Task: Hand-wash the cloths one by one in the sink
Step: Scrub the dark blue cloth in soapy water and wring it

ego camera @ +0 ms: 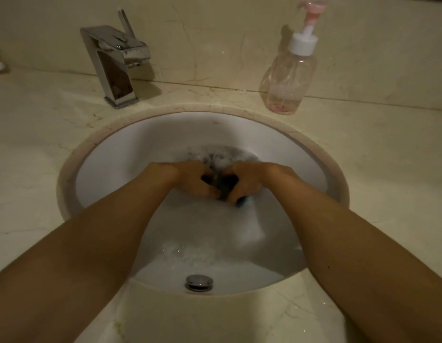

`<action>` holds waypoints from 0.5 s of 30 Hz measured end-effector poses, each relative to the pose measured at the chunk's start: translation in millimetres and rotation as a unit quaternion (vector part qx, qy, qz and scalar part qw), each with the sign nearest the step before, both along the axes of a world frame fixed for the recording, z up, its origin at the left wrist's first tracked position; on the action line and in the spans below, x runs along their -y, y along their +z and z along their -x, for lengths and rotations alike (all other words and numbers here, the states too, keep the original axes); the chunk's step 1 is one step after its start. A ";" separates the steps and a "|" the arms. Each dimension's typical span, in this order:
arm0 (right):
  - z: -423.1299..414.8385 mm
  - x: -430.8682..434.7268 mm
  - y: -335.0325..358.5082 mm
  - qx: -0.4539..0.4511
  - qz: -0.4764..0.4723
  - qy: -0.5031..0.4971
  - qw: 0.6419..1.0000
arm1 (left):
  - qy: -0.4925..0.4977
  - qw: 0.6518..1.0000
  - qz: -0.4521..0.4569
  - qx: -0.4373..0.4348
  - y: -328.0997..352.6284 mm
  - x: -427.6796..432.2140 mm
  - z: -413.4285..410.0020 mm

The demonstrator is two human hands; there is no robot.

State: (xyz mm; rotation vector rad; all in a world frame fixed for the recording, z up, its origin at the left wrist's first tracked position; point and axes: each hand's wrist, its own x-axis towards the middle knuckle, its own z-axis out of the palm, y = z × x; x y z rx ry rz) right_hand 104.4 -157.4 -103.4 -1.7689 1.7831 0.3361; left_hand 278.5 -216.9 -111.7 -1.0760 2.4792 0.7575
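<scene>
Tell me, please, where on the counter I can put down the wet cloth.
Bare counter lies between the faucet and the soap bottle, behind the sink; also on the sink's left and right sides. Crowded: mid-basin, where the left hand and right hand grip the dark cloth.

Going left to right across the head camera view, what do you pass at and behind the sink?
Faucet, left hand, dark cloth gripped by both hands, right hand, pump bottle.
</scene>
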 end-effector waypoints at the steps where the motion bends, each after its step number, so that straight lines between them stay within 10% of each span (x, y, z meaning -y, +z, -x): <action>1: 2.5 -1.2 -3.1 -0.014 0.007 -0.008 1.000 | -0.016 1.000 0.001 0.026 0.0 0.0 -0.6; 15: 13.0 -3.2 -2.1 0.036 0.187 -0.121 0.974 | 0.119 0.954 0.276 0.016 4.0 11.8 -20.2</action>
